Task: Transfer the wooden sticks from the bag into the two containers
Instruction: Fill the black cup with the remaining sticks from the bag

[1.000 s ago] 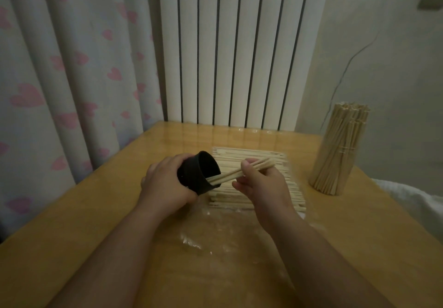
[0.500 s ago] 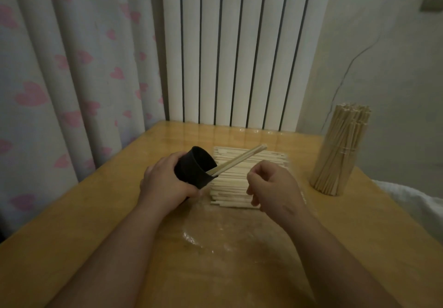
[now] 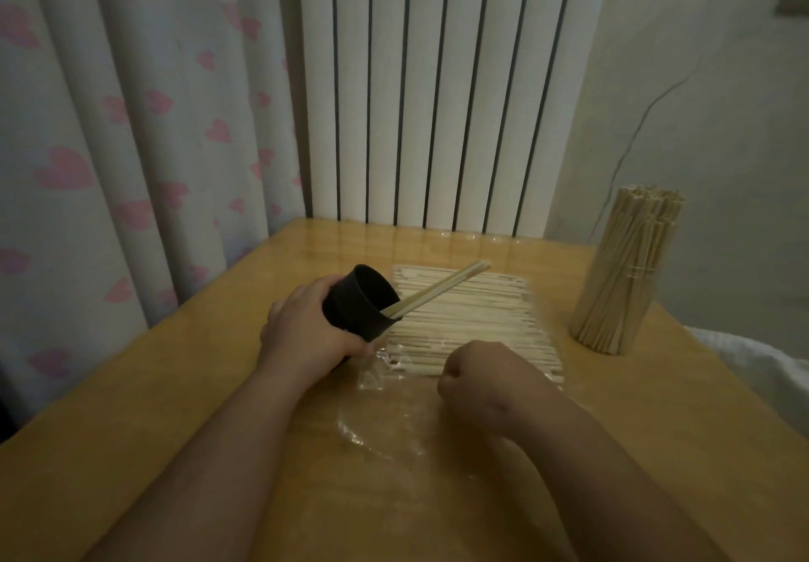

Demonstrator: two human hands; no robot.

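Sticks jut from tilted cup — left hand gripping.

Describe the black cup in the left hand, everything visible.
The round black cup, matte and plastic-looking, has an open mouth. It is tilted, with the mouth facing up and to the right, at the left edge of the flat clear bag of wooden sticks. The left hand grips its wall from the left and below. A few pale wooden sticks lean out of its mouth, resting on the rim. Whether its base touches the wooden table is hidden.
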